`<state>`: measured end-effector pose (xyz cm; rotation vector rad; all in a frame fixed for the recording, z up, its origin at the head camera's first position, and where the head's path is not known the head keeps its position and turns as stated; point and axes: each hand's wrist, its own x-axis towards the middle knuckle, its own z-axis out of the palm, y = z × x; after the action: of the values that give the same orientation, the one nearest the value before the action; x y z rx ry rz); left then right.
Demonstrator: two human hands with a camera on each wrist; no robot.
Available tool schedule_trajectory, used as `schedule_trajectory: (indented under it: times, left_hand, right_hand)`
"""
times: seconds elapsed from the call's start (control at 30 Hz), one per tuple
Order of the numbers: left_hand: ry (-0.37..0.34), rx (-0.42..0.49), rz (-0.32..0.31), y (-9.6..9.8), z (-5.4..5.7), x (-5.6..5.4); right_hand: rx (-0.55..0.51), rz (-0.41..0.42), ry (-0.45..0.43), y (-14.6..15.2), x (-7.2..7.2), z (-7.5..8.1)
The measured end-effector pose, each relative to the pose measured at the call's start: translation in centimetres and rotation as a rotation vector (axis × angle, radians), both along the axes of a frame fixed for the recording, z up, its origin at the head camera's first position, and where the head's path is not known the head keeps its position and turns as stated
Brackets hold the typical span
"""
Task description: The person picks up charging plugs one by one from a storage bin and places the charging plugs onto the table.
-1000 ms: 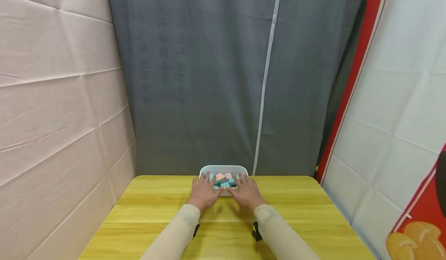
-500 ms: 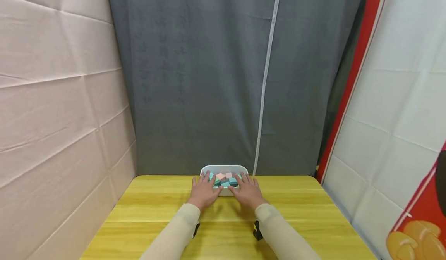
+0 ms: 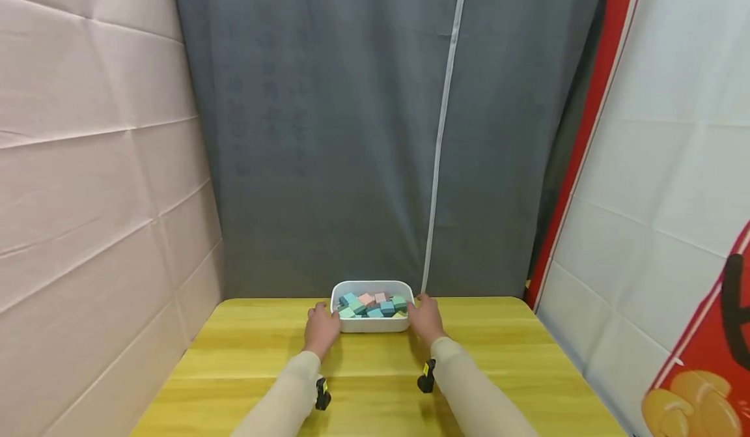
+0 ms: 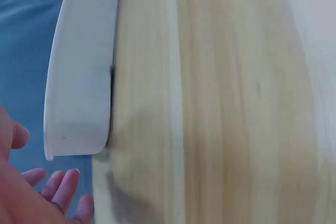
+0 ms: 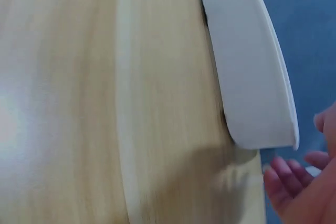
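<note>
A white rectangular box (image 3: 375, 325) stands at the far edge of the table and holds several small blocks (image 3: 387, 308) in blue, green and pink. My left hand (image 3: 321, 330) is at its left end. In the left wrist view, that hand's loosely bent fingers (image 4: 65, 190) lie just off the end wall of the box (image 4: 81, 77). My right hand (image 3: 426, 320) is at the opposite end. The right wrist view has its thumb and fingers (image 5: 286, 177) spread around the corner of the box (image 5: 252, 66), with a small gap.
The yellow wood-grain table (image 3: 375, 385) reaches back to a grey curtain (image 3: 328, 131). Pale cloth (image 3: 105, 196) hangs along the left, and a white and red sheet (image 3: 644, 163) along the right. A black wrist camera (image 3: 322, 394) sits on the left sleeve.
Both hands have moved apart, from over the front of the box out to its two ends. The blocks inside are now in fuller view.
</note>
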<state>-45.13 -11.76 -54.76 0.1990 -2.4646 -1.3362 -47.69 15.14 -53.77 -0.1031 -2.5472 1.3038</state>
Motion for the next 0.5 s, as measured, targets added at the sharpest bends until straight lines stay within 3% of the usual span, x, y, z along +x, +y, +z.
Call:
schedule_trajectory:
  times: [0.07, 0.1, 0.17, 0.3, 0.33, 0.5]
  left_hand:
    - [-0.003, 0.036, -0.005, -0.1, -0.4, -0.2]
    - [0.022, 0.041, -0.008, -0.5, -1.3, -0.8]
    - [0.028, 0.084, -0.012, -0.4, -1.4, -1.0]
    - [0.012, 0.150, -0.019, -0.4, -1.5, -1.3]
    - [-0.021, 0.179, -0.016, -0.1, -0.8, -1.0]
    - [-0.062, 0.205, -0.023, -0.3, -0.6, -1.1]
  right_hand:
    - [-0.035, 0.000, -0.023, 0.3, -0.5, -0.2]
    - [-0.043, 0.000, -0.032, 0.5, -0.7, -0.4]
    - [-0.067, 0.004, -0.049, 0.7, -1.1, -0.4]
    - [-0.086, 0.021, -0.049, 0.9, -1.1, -0.4]
    - [-0.095, 0.024, -0.049, 0.9, -1.0, -0.4]
    - [-0.119, 0.042, -0.044, 0.6, -0.5, -0.4]
